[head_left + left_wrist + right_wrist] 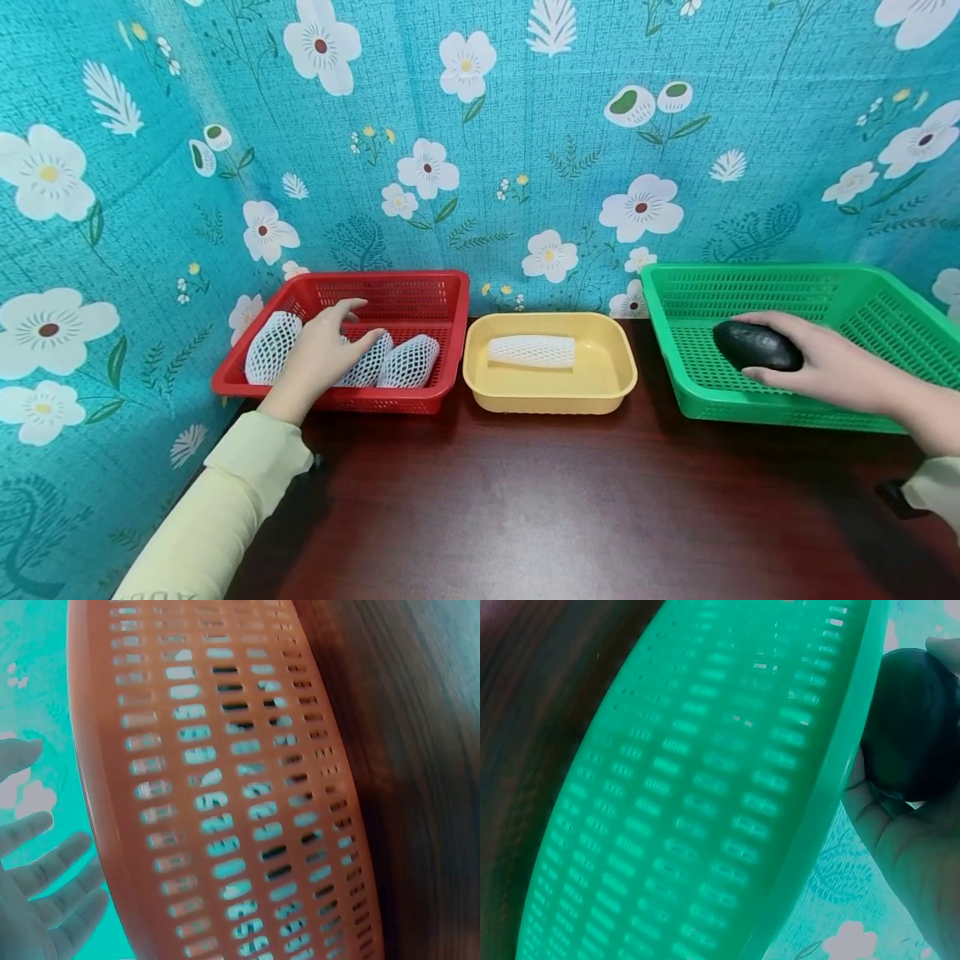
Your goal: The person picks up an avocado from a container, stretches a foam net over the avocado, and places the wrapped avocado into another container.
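My right hand (832, 358) grips a dark, smooth avocado (757, 346), thumb on the near side and fingers on the far side. It is over the green basket (693, 403); in the right wrist view the avocado (911, 724) shows beyond the basket's rim. On the other side my left hand (330, 343) hovers over the red basket (456, 350), fingers loosely spread and holding nothing. Beneath and around it, several fruits in white foam nets (408, 362) lie in that basket, partly covered by the hand. The left wrist view shows the spread fingers (56, 866) past the rim.
Between the two baskets stands a yellow tray (551, 402) with a flat white foam net sleeve (532, 351) in it. All three stand at the back of a dark wooden table (540, 500), against a turquoise flowered cloth (495, 150).
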A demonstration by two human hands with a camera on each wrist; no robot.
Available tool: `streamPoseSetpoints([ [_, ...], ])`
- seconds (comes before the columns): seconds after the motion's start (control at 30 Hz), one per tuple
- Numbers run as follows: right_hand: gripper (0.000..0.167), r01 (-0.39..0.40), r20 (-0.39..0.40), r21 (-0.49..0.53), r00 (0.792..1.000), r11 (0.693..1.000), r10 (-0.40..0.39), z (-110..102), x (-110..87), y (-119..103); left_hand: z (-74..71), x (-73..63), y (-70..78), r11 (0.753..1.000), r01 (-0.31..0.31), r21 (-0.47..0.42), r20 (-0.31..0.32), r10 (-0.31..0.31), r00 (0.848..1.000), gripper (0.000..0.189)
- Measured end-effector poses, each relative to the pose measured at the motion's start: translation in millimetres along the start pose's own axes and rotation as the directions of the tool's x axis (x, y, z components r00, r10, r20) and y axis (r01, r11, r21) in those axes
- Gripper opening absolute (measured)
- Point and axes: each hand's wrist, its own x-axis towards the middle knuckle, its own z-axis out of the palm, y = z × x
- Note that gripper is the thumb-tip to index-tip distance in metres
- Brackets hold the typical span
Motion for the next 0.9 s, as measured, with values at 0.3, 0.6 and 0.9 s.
streamPoseSetpoints([
  [0.3, 0.068, 0.101, -0.033, -0.020, 0.994, 0.995, -0.102, 7, -0.7, -20, 11.0, 2.9, 20.0, 0.996, -0.073, -0.056, 0.054, 0.076, 0.996, 0.062],
  [0.6, 0.074, 0.196, -0.018, -0.008, 0.980, 0.980, -0.197, 14, 1.4, -41, 19.6, 6.7, 36.2, 0.986, -0.139, -0.092, 0.057, 0.145, 0.988, 0.061],
  [0.9, 0.077, 0.292, -0.002, -0.005, 0.956, 0.956, -0.292, 23, 5.2, -68, 28.5, 10.3, 50.2, 0.974, -0.185, -0.127, 0.074, 0.196, 0.978, 0.057],
])
